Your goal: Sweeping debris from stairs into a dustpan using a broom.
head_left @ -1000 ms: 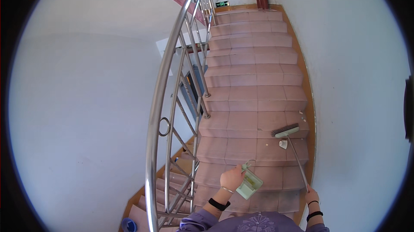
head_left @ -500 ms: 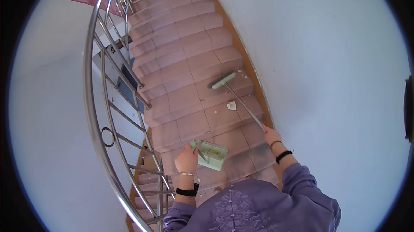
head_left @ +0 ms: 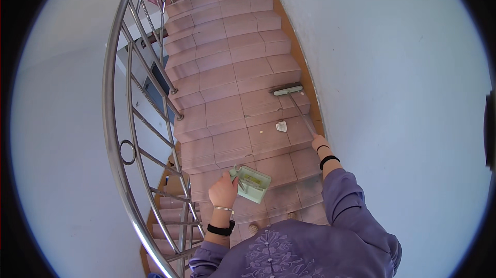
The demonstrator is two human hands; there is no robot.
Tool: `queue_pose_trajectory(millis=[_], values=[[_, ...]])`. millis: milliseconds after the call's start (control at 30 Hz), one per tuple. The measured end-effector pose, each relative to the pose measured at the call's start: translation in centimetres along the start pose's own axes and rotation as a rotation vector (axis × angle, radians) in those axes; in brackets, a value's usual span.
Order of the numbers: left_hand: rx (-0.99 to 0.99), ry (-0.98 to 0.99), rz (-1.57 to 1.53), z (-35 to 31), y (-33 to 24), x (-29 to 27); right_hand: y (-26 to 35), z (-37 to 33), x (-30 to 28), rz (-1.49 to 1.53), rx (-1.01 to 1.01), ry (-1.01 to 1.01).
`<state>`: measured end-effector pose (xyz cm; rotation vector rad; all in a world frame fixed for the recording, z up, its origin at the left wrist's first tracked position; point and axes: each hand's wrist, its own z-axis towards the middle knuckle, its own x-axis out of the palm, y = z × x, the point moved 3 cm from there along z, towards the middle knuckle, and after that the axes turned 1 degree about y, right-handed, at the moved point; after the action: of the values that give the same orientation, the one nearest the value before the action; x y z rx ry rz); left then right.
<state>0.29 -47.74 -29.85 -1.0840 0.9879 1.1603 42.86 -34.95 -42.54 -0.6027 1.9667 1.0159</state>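
Observation:
My left hand is closed around the upright handle of a pale green dustpan, whose tray opens just right of my fingers. A yellowish patch shows inside the tray. In my right hand is the long grey stick of a broom. Its pale green head with dark bristles rests on a step farther up, close to the right wall. One step below the bristles lies a crumpled white scrap, apart from the broom. A tiny pale bit is left of the scrap.
Pink tiled stairs climb away from me, their edges worn. A metal railing curves along the left, with lower stairs visible beyond it. A white wall with a brown skirting strip borders the right. My shoes show below.
The broom head has moved right toward the wall and turned from slanted to nearly level. The dustpan stays in my left hand, almost unmoved. My view has shifted slightly.

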Motion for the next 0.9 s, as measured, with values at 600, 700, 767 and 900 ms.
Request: queue_pose_trajectory(millis=[600,700,767,900], values=[[-0.02,0.03,-0.017,1.4,0.7,-0.1,-4.8,-8.2,-1.9,-0.137,-0.133,-0.077],[-0.003,-0.013,-0.014,1.3,0.5,-0.3,-1.0,-2.5,-1.6,-0.176,-0.171,-0.102],[-0.003,0.015,-0.036,1.6,-0.3,-0.1,0.6,1.3,-1.7,-0.159,-0.174,-0.141],[-0.003,0.007,-0.032,1.1,-0.4,-0.4,4.5,4.2,-1.6,-0.21,-0.192,0.003]])
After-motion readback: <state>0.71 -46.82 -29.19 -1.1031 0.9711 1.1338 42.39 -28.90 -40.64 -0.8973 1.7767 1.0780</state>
